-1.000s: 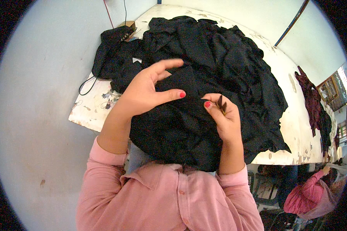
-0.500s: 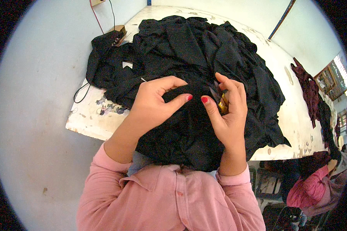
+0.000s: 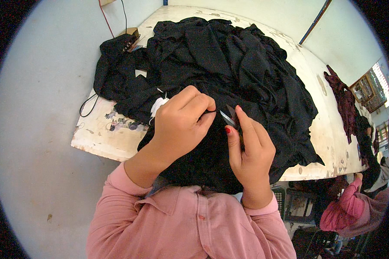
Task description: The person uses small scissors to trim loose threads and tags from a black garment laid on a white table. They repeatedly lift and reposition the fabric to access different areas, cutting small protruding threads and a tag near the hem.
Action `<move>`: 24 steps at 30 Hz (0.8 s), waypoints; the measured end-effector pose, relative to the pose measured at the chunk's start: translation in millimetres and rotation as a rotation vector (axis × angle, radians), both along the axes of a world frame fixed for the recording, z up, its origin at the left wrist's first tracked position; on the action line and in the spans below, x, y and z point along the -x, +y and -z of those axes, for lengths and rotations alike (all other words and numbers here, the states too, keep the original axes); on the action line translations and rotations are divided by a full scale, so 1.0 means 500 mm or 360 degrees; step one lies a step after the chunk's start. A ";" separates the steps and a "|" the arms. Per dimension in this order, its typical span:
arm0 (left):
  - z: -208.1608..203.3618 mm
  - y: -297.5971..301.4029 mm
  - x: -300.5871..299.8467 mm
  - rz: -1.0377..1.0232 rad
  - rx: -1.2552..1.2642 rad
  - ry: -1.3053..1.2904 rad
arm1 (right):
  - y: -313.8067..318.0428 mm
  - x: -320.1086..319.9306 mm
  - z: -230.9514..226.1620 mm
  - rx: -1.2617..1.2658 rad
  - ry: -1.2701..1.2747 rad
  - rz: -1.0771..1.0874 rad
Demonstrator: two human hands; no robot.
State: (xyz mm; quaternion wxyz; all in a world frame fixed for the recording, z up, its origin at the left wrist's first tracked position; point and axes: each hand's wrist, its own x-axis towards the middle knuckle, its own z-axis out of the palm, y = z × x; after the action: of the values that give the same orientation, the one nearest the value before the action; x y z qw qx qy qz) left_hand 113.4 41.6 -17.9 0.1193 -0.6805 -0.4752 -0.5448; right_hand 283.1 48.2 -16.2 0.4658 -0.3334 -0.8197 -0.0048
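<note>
My left hand (image 3: 179, 118) is closed in a pinch over the black cloth (image 3: 194, 56). A thin dark bit, an edge of the cloth or a thread, sticks out from its fingertips. In my right hand (image 3: 253, 149) are small thread snips (image 3: 229, 117), held between thumb and fingers. Their blades stand apart and point at the pinched spot, a short way off. My palm hides the handles. Beside the left wrist lies a bundle of white thread or tape (image 3: 157, 105), partly covered by the hand.
The cloth heap covers much of the pale, stained table (image 3: 103, 144). At the left lie a black cord loop (image 3: 87, 105) and a small cardboard box (image 3: 132, 32) by the wall. Dark red cloth (image 3: 341, 101) lies at the right edge. A person in pink (image 3: 348, 207) works at lower right.
My left fingers have closed into a pinch, and the white bundle beside that hand has come into view. The right hand has turned, so the snips' blades now show, pointing up and left.
</note>
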 end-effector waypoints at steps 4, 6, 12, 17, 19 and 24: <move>0.001 0.003 -0.003 -0.0042 0.0009 0.0005 | -0.001 0.001 0.008 -0.0061 -0.0024 0.0044; 0.001 0.003 -0.006 -0.0063 0.0020 0.0028 | 0.008 0.004 0.016 -0.0141 0.0012 0.0021; -0.005 -0.008 -0.013 -0.0094 0.0087 0.0072 | 0.012 0.006 0.018 -0.0146 -0.0021 0.0057; -0.005 -0.007 -0.015 -0.0066 0.0067 0.0068 | 0.013 0.004 0.013 -0.0149 -0.0057 0.0067; -0.006 -0.007 -0.015 -0.0070 0.0069 0.0073 | 0.016 0.004 0.014 -0.0165 -0.0055 0.0063; -0.005 -0.008 -0.013 -0.0065 0.0082 0.0046 | 0.017 0.005 0.013 -0.0091 -0.0038 0.0032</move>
State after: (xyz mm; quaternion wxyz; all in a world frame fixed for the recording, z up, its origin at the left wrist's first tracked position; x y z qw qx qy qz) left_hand 119.9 37.4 -15.5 0.1197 -0.6812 -0.5013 -0.5200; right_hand 280.6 56.6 -22.8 0.4652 -0.3280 -0.8214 -0.0369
